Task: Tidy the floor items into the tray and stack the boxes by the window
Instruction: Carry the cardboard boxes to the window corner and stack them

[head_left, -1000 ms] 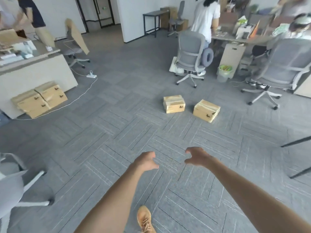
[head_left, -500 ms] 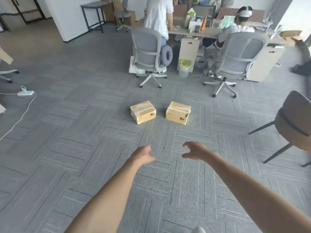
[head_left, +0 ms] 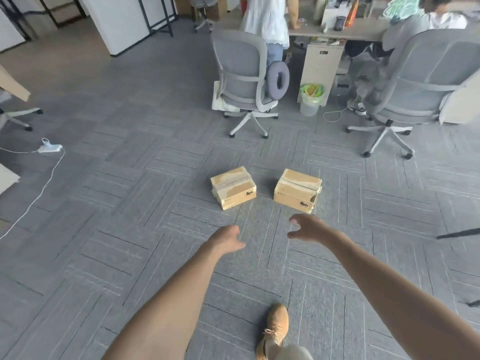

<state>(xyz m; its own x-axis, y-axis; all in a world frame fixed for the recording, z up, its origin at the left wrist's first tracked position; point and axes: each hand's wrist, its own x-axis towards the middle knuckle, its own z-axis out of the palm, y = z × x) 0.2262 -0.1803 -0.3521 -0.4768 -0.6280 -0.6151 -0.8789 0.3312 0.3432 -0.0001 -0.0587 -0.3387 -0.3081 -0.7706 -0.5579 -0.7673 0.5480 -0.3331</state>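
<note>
While both arms reach out, left hand (head_left: pixel 226 239) and right hand (head_left: pixel 306 228) are spread, grasping nothing. Left box (head_left: pixel 233 187) sits at 12 o'clock, right box (head_left: pixel 297 190) at 1 o'clock.

Office interior: grey carpet tiles (head_left: pixel 130 229) are laid throughout; mesh swivel chairs (head_left: pixel 244 81) are drawn up to a cluttered desk (head_left: pixel 345 33); a power strip (head_left: pixel 50 148) is trailed across the floor.

Two cardboard boxes (head_left: pixel 233 187) (head_left: pixel 297 190) are seen mid-frame on grey carpet (head_left: pixel 130 229) (slightly apart); the left hand (head_left: pixel 226 239) and right hand (head_left: pixel 306 228) are held empty below them.
</note>
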